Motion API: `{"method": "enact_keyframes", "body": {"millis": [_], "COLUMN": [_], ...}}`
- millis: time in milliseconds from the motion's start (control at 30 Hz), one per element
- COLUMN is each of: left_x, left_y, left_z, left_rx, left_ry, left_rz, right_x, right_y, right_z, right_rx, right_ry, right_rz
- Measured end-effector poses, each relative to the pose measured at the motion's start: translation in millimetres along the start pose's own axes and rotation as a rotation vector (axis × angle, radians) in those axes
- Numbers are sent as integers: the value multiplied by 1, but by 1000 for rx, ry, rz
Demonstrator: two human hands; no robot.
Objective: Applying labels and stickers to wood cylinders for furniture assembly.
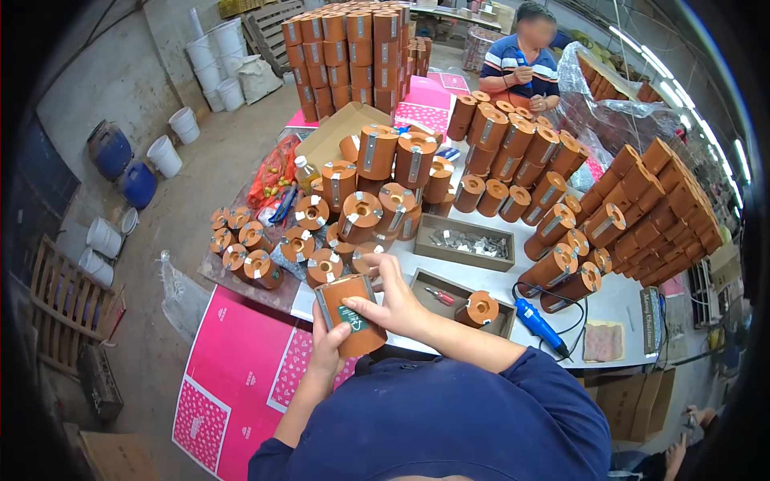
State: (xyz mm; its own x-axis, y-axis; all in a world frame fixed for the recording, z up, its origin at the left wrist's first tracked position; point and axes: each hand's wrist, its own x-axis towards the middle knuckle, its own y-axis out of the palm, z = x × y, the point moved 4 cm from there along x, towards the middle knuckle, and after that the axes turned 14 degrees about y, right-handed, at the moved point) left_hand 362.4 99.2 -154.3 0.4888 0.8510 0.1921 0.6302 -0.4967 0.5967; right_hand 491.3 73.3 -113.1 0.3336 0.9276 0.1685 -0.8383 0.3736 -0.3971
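Observation:
Both my hands grip one orange-brown wooden cylinder just in front of my body. It lies tilted, with a metal strip along its far left side and a dark green label facing me. My left hand wraps its lower left side, thumb up by the label. From the right, my right hand presses its thumb near the label's upper edge, and its fingers reach over the far end. More cylinders with round holes and white tabs stand just beyond, such as this cylinder.
Two grey trays hold small metal pieces and a red screwdriver beside an upright cylinder. A blue power tool with a cord lies to the right. Stacked cylinders rise behind. Across the table a person holds a blue tool.

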Motion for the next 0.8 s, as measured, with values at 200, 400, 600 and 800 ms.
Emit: {"method": "enact_keyframes", "body": {"millis": [200,400,600,800], "left_x": [5,9,4,-4], "left_y": [-4,5,12,16], "left_z": [8,16,21,23], "left_rx": [-16,-39,63,241], "left_ry": [42,55,106,124], "left_rz": [-52,41,28,-7], "right_x": [-17,-12,-8,-15], "right_y": [17,3,-3,-3], "right_z": [-19,-15,-27,-42], "right_rx": [189,358,582,586], "right_ry": [109,201,201,122], "right_rz": [256,277,216,248]}}
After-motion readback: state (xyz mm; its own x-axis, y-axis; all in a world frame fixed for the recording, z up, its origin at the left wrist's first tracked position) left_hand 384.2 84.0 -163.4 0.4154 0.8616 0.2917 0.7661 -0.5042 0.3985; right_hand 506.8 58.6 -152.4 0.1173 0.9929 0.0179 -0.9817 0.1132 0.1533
